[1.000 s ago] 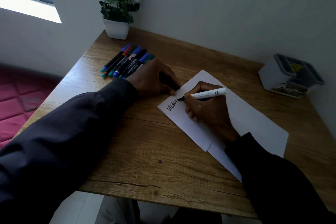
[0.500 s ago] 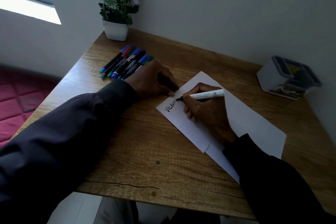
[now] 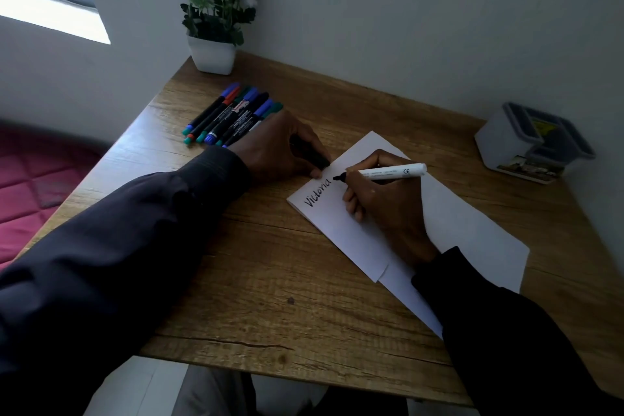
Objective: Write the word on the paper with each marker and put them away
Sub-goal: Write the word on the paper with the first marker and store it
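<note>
White paper (image 3: pixel 459 226) lies at an angle on the wooden desk, with the word "Victoria" in black along its left edge. My right hand (image 3: pixel 381 203) grips a white marker with a black tip (image 3: pixel 391 172), its tip at the end of the word. My left hand (image 3: pixel 280 149) rests beside the paper's upper left corner and holds the black marker cap (image 3: pixel 314 155) in its curled fingers. Several markers (image 3: pixel 229 118) with blue, red, green and black caps lie in a row behind my left hand.
A white pot with white flowers (image 3: pixel 212 17) stands at the desk's back left corner. A grey pen holder (image 3: pixel 533 142) with compartments sits at the back right by the wall. The desk's front edge (image 3: pixel 304 371) is close to me.
The written word has grown by a few letters, and my right hand with the marker has shifted slightly along the line. My left hand has stayed in place.
</note>
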Tool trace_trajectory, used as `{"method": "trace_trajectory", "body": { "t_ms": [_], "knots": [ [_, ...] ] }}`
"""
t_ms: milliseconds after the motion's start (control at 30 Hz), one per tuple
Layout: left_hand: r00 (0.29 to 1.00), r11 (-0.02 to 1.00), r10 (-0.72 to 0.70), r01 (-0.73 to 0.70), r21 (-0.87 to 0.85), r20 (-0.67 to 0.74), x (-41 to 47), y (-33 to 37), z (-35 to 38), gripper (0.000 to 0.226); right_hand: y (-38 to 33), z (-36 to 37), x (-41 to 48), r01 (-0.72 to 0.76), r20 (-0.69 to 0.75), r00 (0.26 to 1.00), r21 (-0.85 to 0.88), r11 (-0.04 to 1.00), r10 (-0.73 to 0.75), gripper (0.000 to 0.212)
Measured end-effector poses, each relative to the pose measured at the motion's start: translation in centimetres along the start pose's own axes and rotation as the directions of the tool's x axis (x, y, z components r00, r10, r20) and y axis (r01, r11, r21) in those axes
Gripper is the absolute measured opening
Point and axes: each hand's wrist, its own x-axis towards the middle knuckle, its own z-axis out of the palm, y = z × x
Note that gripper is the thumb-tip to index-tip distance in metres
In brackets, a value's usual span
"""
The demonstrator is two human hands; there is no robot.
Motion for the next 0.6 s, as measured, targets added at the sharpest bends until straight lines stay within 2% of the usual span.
{"method": "trace_trajectory", "body": {
  "t_ms": [100, 200, 267, 400, 533, 600],
  "knots": [
    [1.000, 1.000, -0.004, 0.004, 0.000, -0.006, -0.01, -0.04, -0.01, 0.025, -0.34, -0.19, -0.48, 0.093, -0.089, 0.992, 0.000, 0.996, -0.092, 0.023],
    [1.000, 1.000, -0.009, 0.009, -0.014, -0.003, 0.00, -0.04, -0.07, 0.024, -0.30, 0.08, -0.54, 0.113, -0.082, 0.990, -0.031, 0.993, -0.115, 0.022],
    [1.000, 1.000, -0.005, 0.005, -0.012, 0.005, -0.01, 0.03, -0.08, 0.026, -0.20, -0.12, -0.27, 0.091, -0.042, 0.995, -0.067, 0.994, -0.094, 0.022],
    [1.000, 1.000, 0.000, 0.001, -0.015, 0.007, -0.02, 0.03, -0.08, 0.026, -0.29, -0.27, -0.03, -0.013, 0.085, 0.996, 0.039, 0.999, 0.010, 0.026],
    [1.000, 1.000, 0.005, -0.005, -0.006, 0.006, 0.01, 0.02, -0.10, 0.026, 0.10, 0.11, 0.34, 0.034, 0.009, 0.999, -0.072, 0.997, -0.034, 0.027],
    [1.000, 1.000, 0.000, 0.000, 0.000, 0.012, 0.05, -0.06, -0.12, 0.025, 0.09, 0.16, 0.28, 0.005, 0.016, 1.000, -0.047, 0.999, -0.004, 0.028]
  ]
}}
